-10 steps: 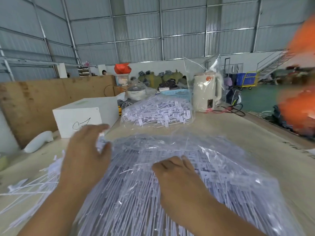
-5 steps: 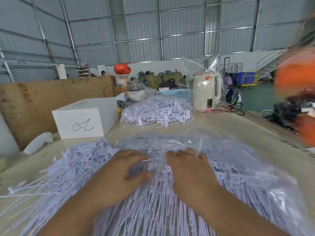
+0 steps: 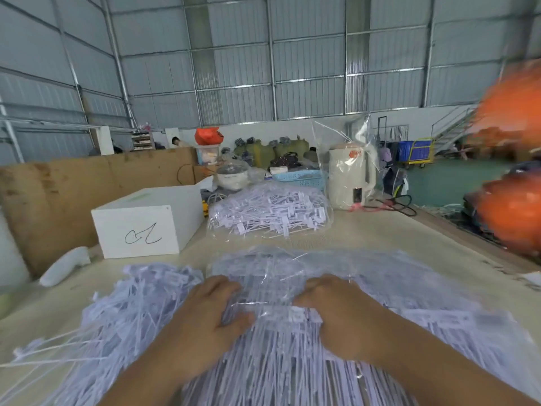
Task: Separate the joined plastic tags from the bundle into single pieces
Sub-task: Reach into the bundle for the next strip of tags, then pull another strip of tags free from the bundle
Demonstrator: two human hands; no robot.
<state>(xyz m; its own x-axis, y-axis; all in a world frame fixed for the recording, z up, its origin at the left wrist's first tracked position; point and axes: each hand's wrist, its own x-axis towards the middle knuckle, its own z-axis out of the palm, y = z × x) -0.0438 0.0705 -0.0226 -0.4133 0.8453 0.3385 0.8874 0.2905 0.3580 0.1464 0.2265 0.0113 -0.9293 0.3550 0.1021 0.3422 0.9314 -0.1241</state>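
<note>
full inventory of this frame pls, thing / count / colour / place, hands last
near tag bundle: 1, pale lilac-white under clear film, front centre of table, under both hands
loose tag heap: 1, pale lilac-white, front left, spilling beside the bundle
far bag of tags: 1, clear bag, white tags, mid table
box: 1, white with a black scribble, left of far bag
kettle: 1, cream, in clear wrap, right of far bag
basket: 1, light blue, behind far bag
table: 1, pale beige
left hand: 1, resting on bundle, grip cannot tell
right hand: 1, fingers curled into the bundle's film
</note>
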